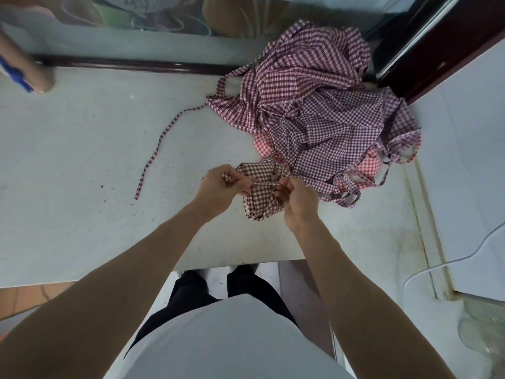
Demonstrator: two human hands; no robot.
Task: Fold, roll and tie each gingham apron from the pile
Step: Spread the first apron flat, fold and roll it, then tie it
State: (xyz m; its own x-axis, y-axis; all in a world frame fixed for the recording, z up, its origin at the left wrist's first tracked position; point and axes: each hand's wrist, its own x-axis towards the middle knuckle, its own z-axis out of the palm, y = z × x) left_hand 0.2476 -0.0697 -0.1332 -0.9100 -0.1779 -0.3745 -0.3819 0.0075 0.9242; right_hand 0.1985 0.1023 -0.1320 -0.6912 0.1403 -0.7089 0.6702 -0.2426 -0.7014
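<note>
the rolled apron (259,192) was kept on the table (82,160), just beside the pile (322,110), so it would stay rolled. its strap (258,184) was pinched by the left hand (221,184) and right hand (296,195), likely for tying.

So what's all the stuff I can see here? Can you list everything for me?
rolled apron: one, brown-and-white gingham, on the table in front of the person, ties being pulled
apron pile: one heap, maroon, purple and red gingham, far right of the table
loose strap: one, maroon gingham, trailing left from the pile
table: one, pale grey
left hand: pinches a tie
right hand: pinches the other tie
</note>
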